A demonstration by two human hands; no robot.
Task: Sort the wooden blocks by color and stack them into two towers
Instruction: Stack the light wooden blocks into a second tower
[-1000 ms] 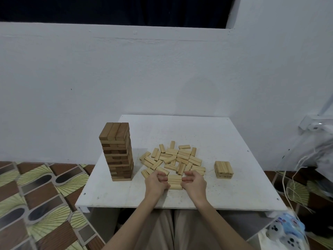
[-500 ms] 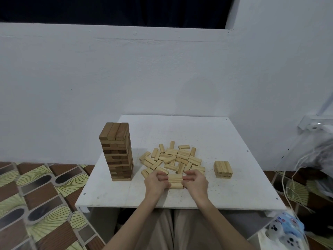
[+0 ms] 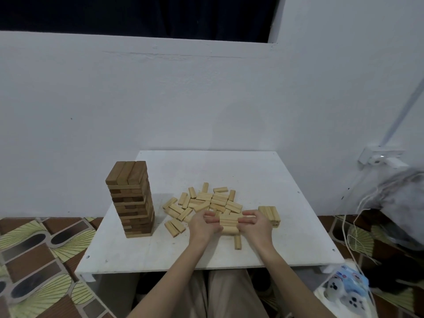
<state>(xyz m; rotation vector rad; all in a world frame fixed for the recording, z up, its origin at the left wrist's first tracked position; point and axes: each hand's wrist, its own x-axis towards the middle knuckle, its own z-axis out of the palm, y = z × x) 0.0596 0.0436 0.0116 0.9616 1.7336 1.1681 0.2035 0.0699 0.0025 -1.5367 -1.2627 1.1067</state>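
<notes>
Just past the right hand [image 3: 257, 226] sits the short light stack [image 3: 270, 215]; both hands, left hand [image 3: 204, 227] too, squeeze a row of light blocks [image 3: 229, 223] lying crosswise between them, so right's nearer.

Both forearms enter from the bottom edge bare, with no sleeve, cuff, watch or band showing anywhere along them (whatever top is worn ends out of view). The left hand [image 3: 204, 227] and the right hand [image 3: 257, 226] are bare too: no gloves, and no rings that can be made out at this size. Below the arms, the legs are covered by light beige trousers [image 3: 229, 294], plain in weave, with a dark seam-like gap running between the two thighs.
</notes>
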